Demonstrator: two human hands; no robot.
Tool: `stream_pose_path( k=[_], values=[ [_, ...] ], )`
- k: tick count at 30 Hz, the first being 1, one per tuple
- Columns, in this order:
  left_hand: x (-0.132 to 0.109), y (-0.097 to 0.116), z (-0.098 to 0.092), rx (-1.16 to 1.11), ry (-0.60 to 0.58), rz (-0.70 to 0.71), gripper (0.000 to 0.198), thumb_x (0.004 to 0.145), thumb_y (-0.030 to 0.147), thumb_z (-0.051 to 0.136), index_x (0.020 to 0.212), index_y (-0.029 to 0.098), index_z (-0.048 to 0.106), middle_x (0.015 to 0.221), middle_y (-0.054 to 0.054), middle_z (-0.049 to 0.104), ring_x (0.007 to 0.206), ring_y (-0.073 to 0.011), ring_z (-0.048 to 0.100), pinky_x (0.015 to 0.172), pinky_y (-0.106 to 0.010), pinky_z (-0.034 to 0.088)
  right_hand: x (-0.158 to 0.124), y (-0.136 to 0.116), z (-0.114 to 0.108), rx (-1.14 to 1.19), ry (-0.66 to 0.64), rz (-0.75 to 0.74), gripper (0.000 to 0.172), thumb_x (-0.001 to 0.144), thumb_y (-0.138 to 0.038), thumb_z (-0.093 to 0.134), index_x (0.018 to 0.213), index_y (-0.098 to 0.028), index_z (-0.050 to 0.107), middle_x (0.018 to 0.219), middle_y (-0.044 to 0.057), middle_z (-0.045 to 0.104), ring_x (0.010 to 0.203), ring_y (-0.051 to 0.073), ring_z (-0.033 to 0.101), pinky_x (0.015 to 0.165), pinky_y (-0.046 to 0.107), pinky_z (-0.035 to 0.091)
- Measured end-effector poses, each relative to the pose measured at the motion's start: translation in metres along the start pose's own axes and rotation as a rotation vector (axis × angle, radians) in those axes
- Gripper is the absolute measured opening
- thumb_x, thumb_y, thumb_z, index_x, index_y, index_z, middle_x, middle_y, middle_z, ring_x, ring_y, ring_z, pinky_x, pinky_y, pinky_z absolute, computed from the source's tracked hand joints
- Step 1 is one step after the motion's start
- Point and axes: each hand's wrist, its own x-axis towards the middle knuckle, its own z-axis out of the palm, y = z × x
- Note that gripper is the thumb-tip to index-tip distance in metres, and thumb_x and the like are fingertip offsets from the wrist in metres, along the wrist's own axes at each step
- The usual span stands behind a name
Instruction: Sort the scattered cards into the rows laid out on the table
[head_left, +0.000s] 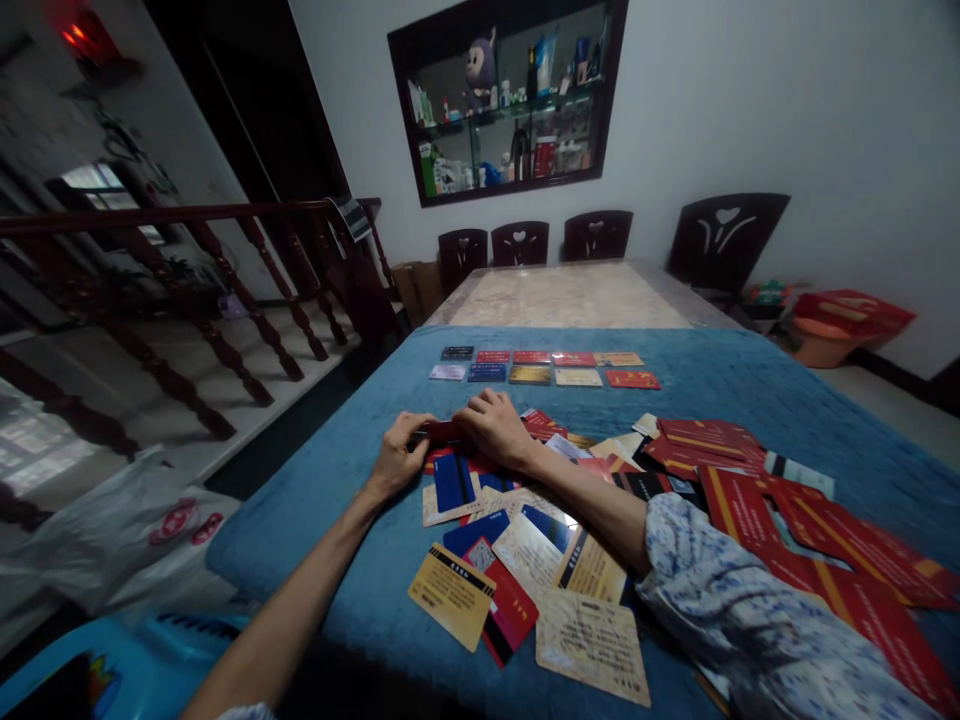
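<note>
Over the blue cloth (322, 480) on the bench (577, 290), the left hand (403, 455) pinches one end of a dark red piece (442, 432), too shadowed to tell if it is one card or several; the right hand (491, 430) curls over its other end. From there, two neat rows of cards (531, 375) lie toward one o'clock, loose cards (451, 600) spread from three round to six, and red printed pieces (739, 505) overlap farther off, just past three.

dark red card (444, 432) | held near loose cards (453, 597) | multicoloured, overlapping | laid-out cards (531, 375) | two rows of five
</note>
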Motion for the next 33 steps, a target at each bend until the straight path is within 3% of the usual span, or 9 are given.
stream_pose_path(
  k=[6, 9, 16, 23, 30, 33],
  values=[
    [0.001, 0.000, 0.001, 0.049, -0.049, -0.011, 0.025, 0.085, 0.013, 0.053, 0.106, 0.019, 0.064, 0.099, -0.005, 0.066, 0.094, -0.0188, 0.063, 0.088, -0.034, 0.054, 0.000, -0.002, -0.003, 0.011, -0.055, 0.042, 0.032, 0.095, -0.026, 0.055, 0.125, -0.023, 0.061, 0.109, 0.010, 0.066, 0.104, 0.026, 0.046, 0.083, 0.037, 0.031],
    [0.002, 0.002, 0.001, 0.072, -0.076, -0.007, 0.027, 0.086, 0.014, 0.055, 0.111, 0.020, 0.062, 0.100, -0.005, 0.066, 0.093, -0.0189, 0.062, 0.088, -0.034, 0.053, -0.001, -0.003, -0.005, 0.002, -0.112, 0.081, 0.035, 0.092, -0.031, 0.058, 0.126, -0.023, 0.059, 0.111, 0.012, 0.065, 0.105, 0.028, 0.047, 0.083, 0.038, 0.031],
    [0.001, -0.002, 0.003, 0.141, -0.144, 0.013, 0.035, 0.085, 0.015, 0.059, 0.119, 0.019, 0.059, 0.106, -0.007, 0.066, 0.093, -0.0205, 0.060, 0.091, -0.038, 0.051, 0.002, -0.003, -0.009, -0.011, -0.218, 0.185, 0.038, 0.096, -0.022, 0.049, 0.132, -0.030, 0.057, 0.106, 0.010, 0.068, 0.099, 0.026, 0.054, 0.084, 0.039, 0.031],
    [0.000, -0.011, 0.005, 0.165, -0.121, -0.001, 0.038, 0.086, 0.014, 0.056, 0.124, 0.018, 0.056, 0.110, -0.008, 0.066, 0.095, -0.0212, 0.060, 0.092, -0.039, 0.051, 0.003, -0.002, -0.005, 0.008, -0.215, 0.176, 0.037, 0.098, -0.022, 0.046, 0.132, -0.030, 0.057, 0.105, 0.010, 0.069, 0.100, 0.024, 0.057, 0.087, 0.039, 0.031],
    [0.000, -0.015, 0.006, 0.183, -0.083, -0.027, 0.035, 0.091, 0.019, 0.052, 0.125, 0.020, 0.060, 0.115, -0.009, 0.069, 0.100, -0.0223, 0.062, 0.095, -0.041, 0.051, 0.002, -0.004, -0.009, 0.023, -0.256, 0.164, 0.053, 0.090, -0.026, 0.055, 0.142, -0.024, 0.046, 0.111, 0.012, 0.070, 0.101, 0.026, 0.061, 0.092, 0.042, 0.032],
    [0.000, -0.016, 0.007, 0.185, -0.073, -0.035, 0.035, 0.092, 0.021, 0.052, 0.126, 0.019, 0.061, 0.114, -0.009, 0.070, 0.100, -0.0229, 0.063, 0.096, -0.041, 0.051, 0.002, -0.004, -0.010, 0.044, -0.277, 0.158, 0.051, 0.091, -0.027, 0.052, 0.141, -0.024, 0.046, 0.110, 0.011, 0.069, 0.101, 0.026, 0.061, 0.093, 0.043, 0.031]
  ],
)
